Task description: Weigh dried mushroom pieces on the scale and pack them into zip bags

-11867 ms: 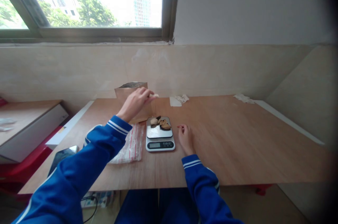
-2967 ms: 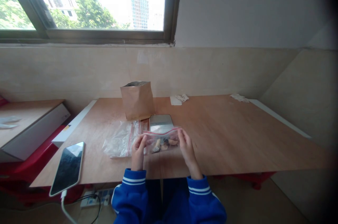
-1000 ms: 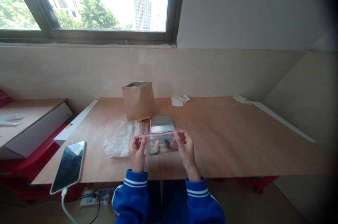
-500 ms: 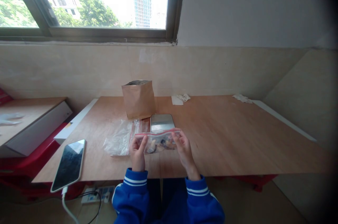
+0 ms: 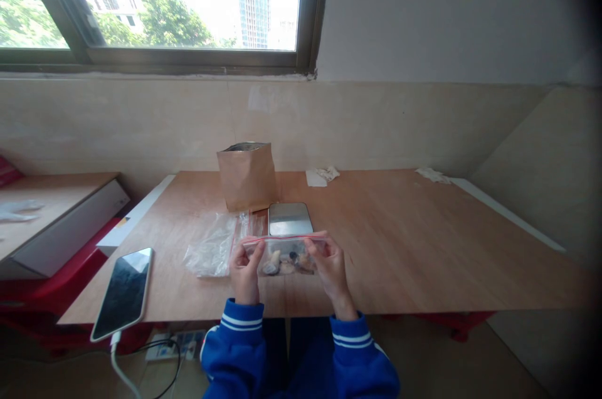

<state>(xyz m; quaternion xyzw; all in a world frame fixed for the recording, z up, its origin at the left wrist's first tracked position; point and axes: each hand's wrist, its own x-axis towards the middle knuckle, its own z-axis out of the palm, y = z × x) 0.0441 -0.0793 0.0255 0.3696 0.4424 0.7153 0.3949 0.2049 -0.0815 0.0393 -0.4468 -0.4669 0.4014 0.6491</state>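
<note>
A clear zip-lock bag (image 5: 285, 248) with a red seal line is stretched between my hands above the table's front part. Several small pale, brown and dark pieces lie in it, perhaps shells or stones; I cannot tell their kind. My left hand (image 5: 247, 267) pinches the bag's left end between thumb and fingers. At the right end my right hand (image 5: 330, 264) grips it the same way, thumb on the near face. Just beyond the bag sits a flat scale with a silver top (image 5: 290, 218). Clear plastic bags (image 5: 214, 245) lie left of my left hand.
Behind the scale stands an open brown paper pouch (image 5: 248, 179). A phone (image 5: 123, 292) on a white cable lies at the table's left front corner. Crumpled tissues (image 5: 324, 175) rest along the back edge, with another tissue (image 5: 433, 175) farther right. A window is above.
The bag is pulled straighter, its red seal line now nearly level. The pieces inside have shifted and spread apart. My right hand has moved slightly to the right.
</note>
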